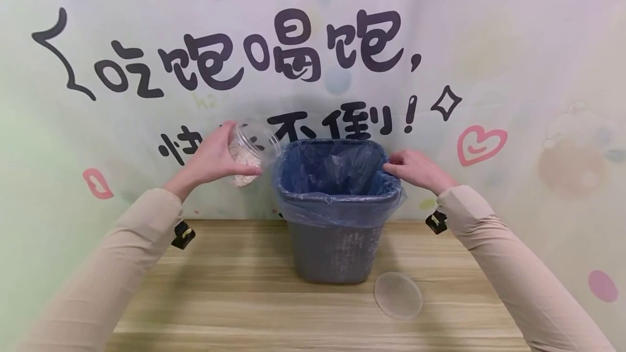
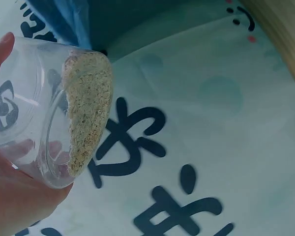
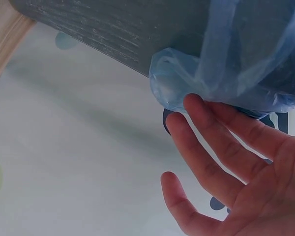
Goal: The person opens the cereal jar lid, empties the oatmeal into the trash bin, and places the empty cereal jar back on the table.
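My left hand holds a clear plastic jar tipped on its side, its mouth toward the bin. Oat-like flakes lie along the jar's lower wall and base. A grey trash bin stands upright at the middle, lined with a blue plastic bag folded over its rim. At the bin's right rim, my right hand pinches the bag-covered edge, the thumb on top. In the right wrist view, several of its fingers spread loosely outside the bag.
A round translucent lid lies on the wooden table, just right of the bin's base. Behind the bin hangs a pale cloth backdrop with dark lettering and coloured shapes.
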Demonstrator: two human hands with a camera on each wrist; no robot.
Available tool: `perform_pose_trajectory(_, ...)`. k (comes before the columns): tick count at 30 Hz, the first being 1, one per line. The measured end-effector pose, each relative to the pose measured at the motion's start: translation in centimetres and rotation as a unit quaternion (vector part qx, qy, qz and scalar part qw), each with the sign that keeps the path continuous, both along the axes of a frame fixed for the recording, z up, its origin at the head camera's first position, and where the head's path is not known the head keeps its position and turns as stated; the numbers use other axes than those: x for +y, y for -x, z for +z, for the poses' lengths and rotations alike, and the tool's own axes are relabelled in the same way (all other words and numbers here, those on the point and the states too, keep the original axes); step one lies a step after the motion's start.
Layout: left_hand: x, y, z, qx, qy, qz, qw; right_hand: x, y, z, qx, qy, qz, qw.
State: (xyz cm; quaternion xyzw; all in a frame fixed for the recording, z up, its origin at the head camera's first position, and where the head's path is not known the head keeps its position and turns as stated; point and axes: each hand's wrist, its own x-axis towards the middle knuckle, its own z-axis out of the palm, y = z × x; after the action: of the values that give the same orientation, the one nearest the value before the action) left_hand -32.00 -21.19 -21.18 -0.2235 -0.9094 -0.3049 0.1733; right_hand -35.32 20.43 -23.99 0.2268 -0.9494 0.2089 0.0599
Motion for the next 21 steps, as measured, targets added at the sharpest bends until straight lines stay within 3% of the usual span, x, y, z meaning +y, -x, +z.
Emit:
perform_pose_trajectory(4,0.9,0.6,1.2,0.002,0.04,-0.013,0.9991,0.1,0.1,-0.1,0.003,-0.002,0.001,1.0)
perform_pose_trajectory(10,2.5,1.4,2.1,0.009,0.118,-0.034,0.9924,0.0,0.1,-0.4,-0.005,0.013,0.006,0.9999)
perform_pose_trajectory(16,3.6,1.4,3.0,0.043,0.201,-0.015,0.9785,-0.2,0.1,-0.3,-0.015,0.015,0.006,0.9998)
perform_pose_trajectory(21,4.8,1.4,4.0,0.052,0.257,-0.012,0.9649,0.0,0.0,0.1,-0.021,0.014,0.013,0.9996)
